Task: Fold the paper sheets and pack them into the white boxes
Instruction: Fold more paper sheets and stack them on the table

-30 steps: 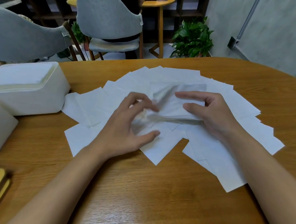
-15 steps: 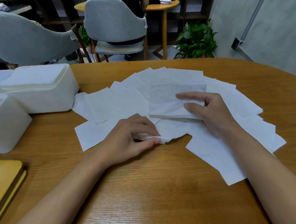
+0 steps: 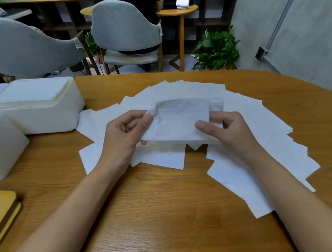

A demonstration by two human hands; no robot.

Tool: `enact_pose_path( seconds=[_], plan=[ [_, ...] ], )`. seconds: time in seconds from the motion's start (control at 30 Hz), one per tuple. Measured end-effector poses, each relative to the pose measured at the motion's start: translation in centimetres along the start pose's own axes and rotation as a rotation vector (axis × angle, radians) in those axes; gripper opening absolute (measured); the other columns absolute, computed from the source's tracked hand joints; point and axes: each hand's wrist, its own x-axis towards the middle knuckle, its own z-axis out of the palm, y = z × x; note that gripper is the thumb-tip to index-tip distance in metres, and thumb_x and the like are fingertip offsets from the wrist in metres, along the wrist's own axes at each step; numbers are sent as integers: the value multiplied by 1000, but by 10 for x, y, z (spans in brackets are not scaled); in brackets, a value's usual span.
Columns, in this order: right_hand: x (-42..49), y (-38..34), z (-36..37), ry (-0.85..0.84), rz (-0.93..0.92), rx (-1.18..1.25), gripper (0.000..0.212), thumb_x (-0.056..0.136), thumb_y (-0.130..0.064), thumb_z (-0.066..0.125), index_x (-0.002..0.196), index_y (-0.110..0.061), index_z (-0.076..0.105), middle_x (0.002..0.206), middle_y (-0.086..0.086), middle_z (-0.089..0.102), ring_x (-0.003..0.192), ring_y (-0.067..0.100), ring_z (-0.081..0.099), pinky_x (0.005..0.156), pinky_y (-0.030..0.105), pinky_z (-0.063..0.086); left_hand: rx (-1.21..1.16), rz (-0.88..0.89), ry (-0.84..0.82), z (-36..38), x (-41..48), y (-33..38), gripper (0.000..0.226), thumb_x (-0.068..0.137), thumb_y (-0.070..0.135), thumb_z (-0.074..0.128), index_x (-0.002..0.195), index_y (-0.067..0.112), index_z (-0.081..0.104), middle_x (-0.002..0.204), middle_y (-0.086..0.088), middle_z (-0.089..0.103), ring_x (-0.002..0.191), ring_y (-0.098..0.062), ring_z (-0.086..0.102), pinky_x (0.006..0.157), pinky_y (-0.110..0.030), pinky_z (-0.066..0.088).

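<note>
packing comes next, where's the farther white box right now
In the head view the farther white box stands on the left of the table, just left of the fanned paper sheets and behind the nearer white box.

Both hands are holding one paper sheet (image 3: 178,124) above the spread sheets (image 3: 269,148). The left hand (image 3: 123,132) is pinching its left edge. The right hand (image 3: 227,131) is gripping its right edge.

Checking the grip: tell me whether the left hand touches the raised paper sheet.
Touching. The head view shows the left hand pinching the raised paper sheet at its left edge, thumb on top.
</note>
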Motion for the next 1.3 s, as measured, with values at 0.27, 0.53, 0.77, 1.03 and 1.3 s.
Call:
enact_pose_path(
  seconds=[0.27, 0.53, 0.77, 1.03, 1.3],
  plan=[
    [-3, -4, 10, 52, 31, -73, 15, 88, -21, 78, 103, -20, 81, 104, -12, 81, 102, 7, 76, 86, 17, 56, 139, -20, -88, 1, -1, 4, 26, 91, 26, 76, 115, 15, 77, 92, 8, 80, 79, -6, 73, 60, -20, 51],
    [-6, -11, 23, 53, -1, -41, 29, 82, -34, 74, 111, -31, 73, 106, -16, 79, 100, 4, 74, 79, 17, 56, 51, -113, -65, 10, -4, 1, 21, 89, 16, 81, 110, 14, 78, 94, -3, 82, 88, -21, 80, 70, -27, 61],
    [-8, -12, 28, 10, -72, -69, 51, 98, -9, 68, 140, -37, 60, 133, -24, 66, 117, 3, 65, 88, 18, 55, 88, -43, -51, 13, -5, 1, 22, 87, 18, 85, 107, 15, 77, 95, 1, 81, 88, -16, 78, 72, -30, 61],
    [-3, -11, 21, 55, -68, 67, 86, 90, -17, 74, 159, -47, 32, 158, -26, 41, 145, 7, 46, 117, 39, 46, 138, 7, -30, 16, -6, 6, 53, 93, 32, 76, 138, 31, 50, 124, 16, 62, 108, 8, 65, 82, -15, 54],
    [-1, -12, 19, -85, 18, 127, 73, 95, -16, 72, 153, -49, 41, 150, -17, 55, 130, 10, 62, 100, 27, 55, 144, -19, -166, 4, 0, 4, 59, 102, 19, 68, 150, 38, 39, 131, 6, 66, 109, -2, 69, 82, -20, 58]
  ],
)
